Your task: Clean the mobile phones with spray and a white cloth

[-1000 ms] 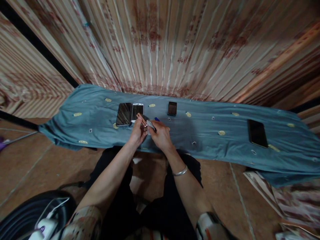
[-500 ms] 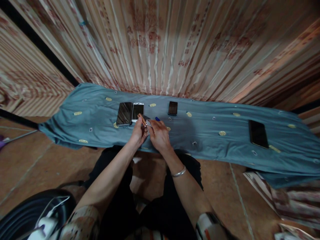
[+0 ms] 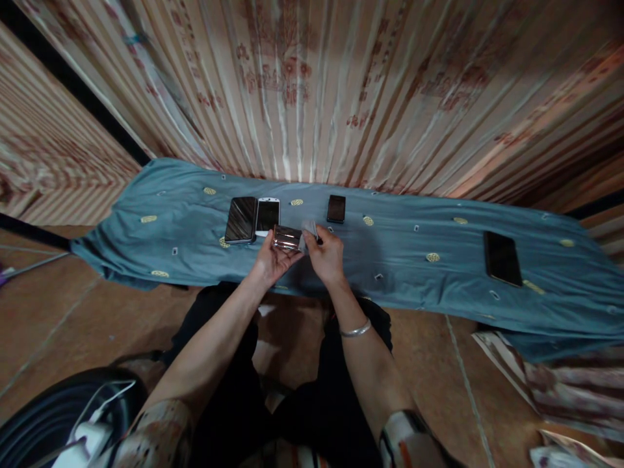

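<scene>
My left hand (image 3: 271, 263) holds a small, shiny copper-coloured phone (image 3: 286, 238), its glossy face tilted up and its left end gripped by the thumb. My right hand (image 3: 326, 255) pinches a grey cloth (image 3: 310, 229) against the phone's right end. Just beyond my left hand, a white phone (image 3: 268, 214) with a dark screen lies face up. Touching its left side is a larger black phone or tablet (image 3: 240, 220). A small black phone (image 3: 336, 208) lies beyond my right hand.
Blue-grey patterned fabric (image 3: 404, 260) covers the long narrow surface before me. Far right on it lies a black tablet (image 3: 503, 259). A pleated curtain (image 3: 322, 97) hangs behind. At lower left, a black round tub (image 3: 43, 409) stands near a white charger (image 3: 88, 439) with a cable.
The copper-coloured phone has turned from edge-on to show its broad shiny face. My right hand has shifted slightly right with the cloth. The blue bit beside it no longer shows.
</scene>
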